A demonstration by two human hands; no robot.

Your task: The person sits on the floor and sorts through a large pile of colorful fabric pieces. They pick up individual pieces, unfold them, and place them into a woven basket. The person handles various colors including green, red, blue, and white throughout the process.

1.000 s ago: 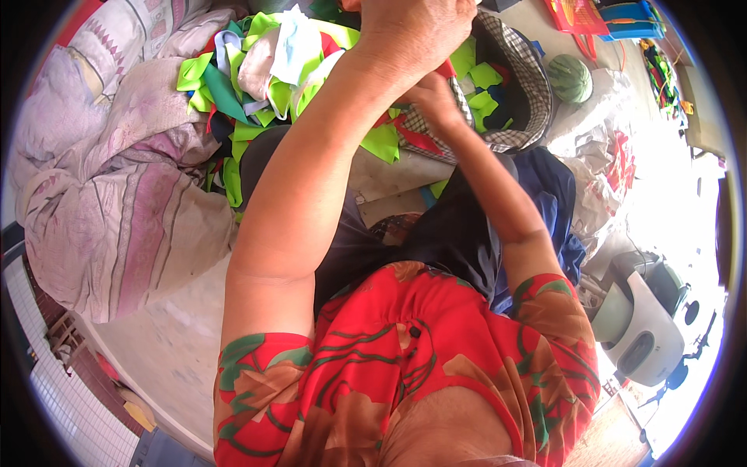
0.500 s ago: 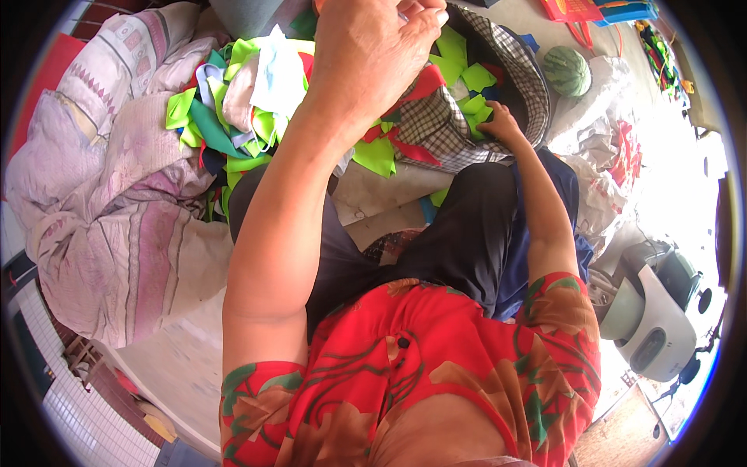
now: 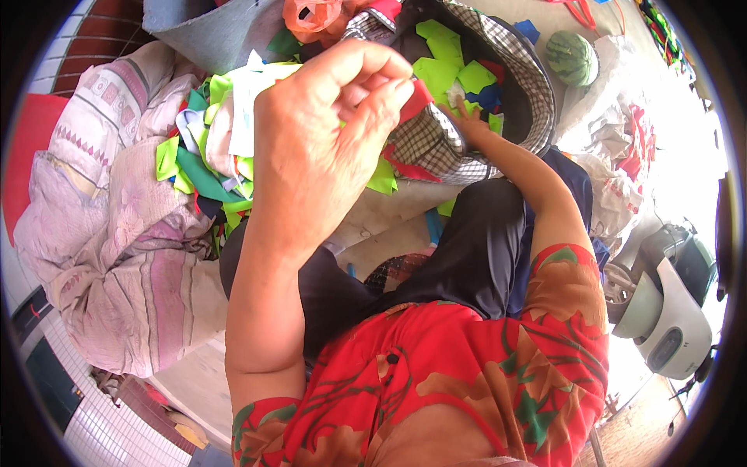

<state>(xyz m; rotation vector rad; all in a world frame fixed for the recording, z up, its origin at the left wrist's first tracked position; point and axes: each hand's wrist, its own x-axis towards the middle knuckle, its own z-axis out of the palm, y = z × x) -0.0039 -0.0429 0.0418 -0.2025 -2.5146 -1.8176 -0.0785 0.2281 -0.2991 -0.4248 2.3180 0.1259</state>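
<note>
Possibly, the right hand (image 3: 471,129) touches green scraps (image 3: 476,76), its fingers (image 3: 461,110) indistinct.

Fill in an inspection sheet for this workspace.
Surface: pale floor, washed out by glare at right.
Things at hand: checked bag, open; green, red and blue scraps inside.
Clutter: scrap pile, rumpled blanket, watermelon, white plastic bag.
Hands: left hand raised, fingers curled, grip unclear; right hand inside the bag, fingers spread among scraps.
Cables: none certain; thin dark lines near the grey-and-white machine unclear.
Surroundings: white tiles at lower left.
</note>
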